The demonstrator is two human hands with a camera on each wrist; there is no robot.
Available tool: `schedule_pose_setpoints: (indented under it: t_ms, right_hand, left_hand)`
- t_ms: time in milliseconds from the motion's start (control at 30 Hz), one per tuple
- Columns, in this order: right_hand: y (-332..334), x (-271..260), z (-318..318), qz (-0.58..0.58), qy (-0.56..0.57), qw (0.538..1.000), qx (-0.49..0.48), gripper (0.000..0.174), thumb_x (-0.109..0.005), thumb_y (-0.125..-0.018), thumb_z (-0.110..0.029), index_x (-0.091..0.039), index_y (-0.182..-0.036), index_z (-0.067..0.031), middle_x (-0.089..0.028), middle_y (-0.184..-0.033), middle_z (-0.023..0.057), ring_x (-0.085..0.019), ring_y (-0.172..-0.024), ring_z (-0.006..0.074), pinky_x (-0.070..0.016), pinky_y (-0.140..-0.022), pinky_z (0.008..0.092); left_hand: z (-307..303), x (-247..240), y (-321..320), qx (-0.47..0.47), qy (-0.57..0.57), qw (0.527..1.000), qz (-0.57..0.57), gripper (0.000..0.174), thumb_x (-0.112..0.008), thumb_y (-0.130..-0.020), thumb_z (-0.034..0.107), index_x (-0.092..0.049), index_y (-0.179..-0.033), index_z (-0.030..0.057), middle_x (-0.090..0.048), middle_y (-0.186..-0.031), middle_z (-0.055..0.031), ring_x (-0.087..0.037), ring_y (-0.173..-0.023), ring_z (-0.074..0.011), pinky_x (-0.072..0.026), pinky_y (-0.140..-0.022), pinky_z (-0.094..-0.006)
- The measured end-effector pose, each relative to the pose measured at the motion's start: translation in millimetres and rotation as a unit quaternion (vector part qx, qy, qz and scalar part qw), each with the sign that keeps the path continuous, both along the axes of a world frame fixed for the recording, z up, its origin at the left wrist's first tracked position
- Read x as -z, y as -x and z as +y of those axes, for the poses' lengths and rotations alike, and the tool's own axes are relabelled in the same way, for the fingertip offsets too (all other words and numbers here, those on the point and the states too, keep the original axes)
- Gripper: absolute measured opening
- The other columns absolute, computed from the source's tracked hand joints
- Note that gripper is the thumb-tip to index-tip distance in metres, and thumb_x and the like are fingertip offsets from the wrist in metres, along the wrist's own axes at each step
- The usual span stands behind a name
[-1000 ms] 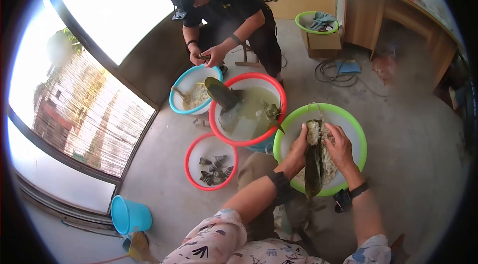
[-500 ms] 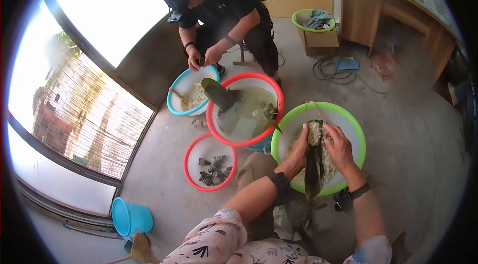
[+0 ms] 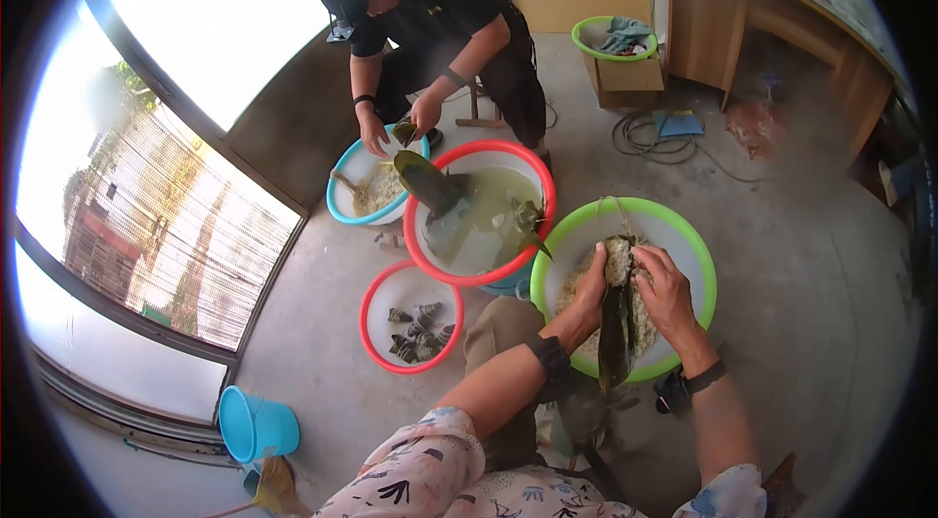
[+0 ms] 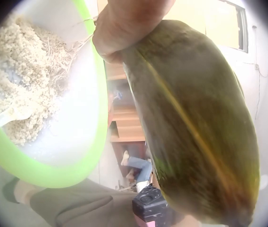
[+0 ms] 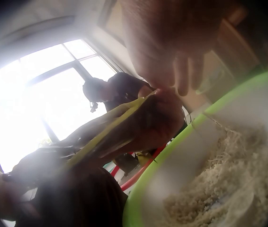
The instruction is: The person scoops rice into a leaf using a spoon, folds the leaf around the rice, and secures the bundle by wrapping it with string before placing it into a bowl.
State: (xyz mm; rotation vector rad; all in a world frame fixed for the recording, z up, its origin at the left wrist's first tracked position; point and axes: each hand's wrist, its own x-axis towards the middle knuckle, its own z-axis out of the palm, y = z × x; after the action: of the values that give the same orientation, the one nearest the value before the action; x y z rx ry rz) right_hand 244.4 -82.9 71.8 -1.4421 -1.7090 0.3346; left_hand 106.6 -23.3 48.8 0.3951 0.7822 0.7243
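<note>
Gripping leaf [image 3: 616, 347] in L hand [image 3: 588, 293], partly closed, w/ thumb along L edge; holding it lengthwise over green-rimmed basin [image 3: 684, 239], R side of scene, w/ rice clump [image 3: 618, 264] at far end. Touching R edge at far end w/ R hand [image 3: 671, 298], half-curled; can't tell if pinching. Can see loose rice [image 4: 25, 61] & white utensil [image 4: 16, 113] in basin. To L, see red-rimmed basin [image 3: 548, 200] w/ cloudy water; nearer & further L, smaller red-rimmed bowl [image 3: 430, 288] w/ wrapped bundles [image 3: 423, 324]. Far L, see person [image 3: 440, 20] in black bent over blue-rimmed basin [image 3: 366, 161].
</note>
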Motion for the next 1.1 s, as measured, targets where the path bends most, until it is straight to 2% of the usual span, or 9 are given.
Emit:
schedule_pose_setpoints:
  t_ms: [167, 400, 700, 767, 867, 967, 1100]
  right_hand:
    - [1, -2, -1, -0.005, 0.0, 1.0, -0.005, 0.043, -0.063, -0.078, 0.003, -0.055, -0.121, -0.0032, -0.058, -0.119, 0.0156, -0.061, -0.101, 0.0332, -0.0511, -0.085, 0.0402]
    - [0, -6, -4, -0.008, -0.008, 1.0, -0.012, 0.043, -0.063, -0.079, 0.002, -0.055, -0.121, -0.0032, -0.057, -0.12, 0.0161, -0.059, -0.105, 0.0363, -0.0502, -0.086, 0.0417]
    - [1, -17, -12, -0.058, -0.028, 0.997, -0.042, 0.049, -0.064, -0.075, 0.005, -0.055, -0.122, -0.0034, -0.055, -0.123, 0.0139, -0.056, -0.111, 0.0346, -0.0489, -0.09, 0.0414]
    - [1, -17, -14, -0.077, -0.024, 0.996, -0.047, 0.05, -0.063, -0.074, 0.006, -0.056, -0.122, -0.0039, -0.054, -0.125, 0.0131, -0.055, -0.113, 0.0336, -0.0478, -0.092, 0.0415]
    - [2, -20, -13, -0.126, -0.025, 0.99, -0.051, 0.052, -0.062, -0.072, 0.006, -0.056, -0.123, -0.0051, -0.051, -0.129, 0.0119, -0.05, -0.12, 0.0324, -0.0442, -0.097, 0.0424]
    - [3, -15, -15, -0.144, -0.037, 0.987, -0.056, 0.05, -0.059, -0.073, 0.008, -0.058, -0.122, -0.0056, -0.049, -0.133, 0.0117, -0.047, -0.124, 0.0317, -0.042, -0.099, 0.0428]
    - [2, -14, -13, -0.175, -0.075, 0.979, -0.073, 0.044, -0.055, -0.075, 0.009, -0.061, -0.116, -0.0059, -0.048, -0.134, 0.0117, -0.046, -0.126, 0.0313, -0.0417, -0.1, 0.043]
  left_hand:
    - [2, 8, -1, 0.008, 0.012, 1.0, -0.022, 0.053, -0.037, -0.099, 0.055, -0.057, -0.12, 0.0105, -0.065, -0.105, -0.0033, -0.062, -0.09, -0.0165, -0.0514, -0.079, -0.0328]
    - [9, 24, -2, 0.02, -0.009, 0.999, -0.032, 0.054, -0.038, -0.099, 0.054, -0.056, -0.122, 0.0093, -0.064, -0.11, -0.0047, -0.063, -0.094, -0.0183, -0.0514, -0.083, -0.0347]
    - [7, 23, 0, 0.016, 0.001, 0.999, -0.029, 0.052, -0.038, -0.098, 0.055, -0.058, -0.117, 0.0099, -0.065, -0.096, -0.0032, -0.063, -0.082, -0.0154, -0.0532, -0.071, -0.0314]
    - [9, 32, 1, 0.033, -0.015, 0.998, -0.046, 0.053, -0.037, -0.098, 0.055, -0.057, -0.119, 0.0102, -0.065, -0.102, -0.0044, -0.063, -0.087, -0.0166, -0.0535, -0.075, -0.0324]
    - [2, 3, -1, 0.01, 0.002, 1.0, -0.01, 0.054, -0.037, -0.098, 0.056, -0.056, -0.123, 0.0107, -0.063, -0.11, -0.0059, -0.063, -0.094, -0.0185, -0.0535, -0.08, -0.0336]
    - [1, -1, -1, 0.011, 0.004, 1.0, 0.005, 0.055, -0.036, -0.098, 0.056, -0.054, -0.126, 0.011, -0.062, -0.115, -0.0067, -0.063, -0.099, -0.0201, -0.053, -0.084, -0.0344]
    - [5, 19, -2, 0.002, 0.013, 0.999, -0.038, 0.056, -0.037, -0.098, 0.056, -0.054, -0.125, 0.0108, -0.063, -0.113, -0.0074, -0.063, -0.097, -0.0208, -0.0535, -0.084, -0.0352]
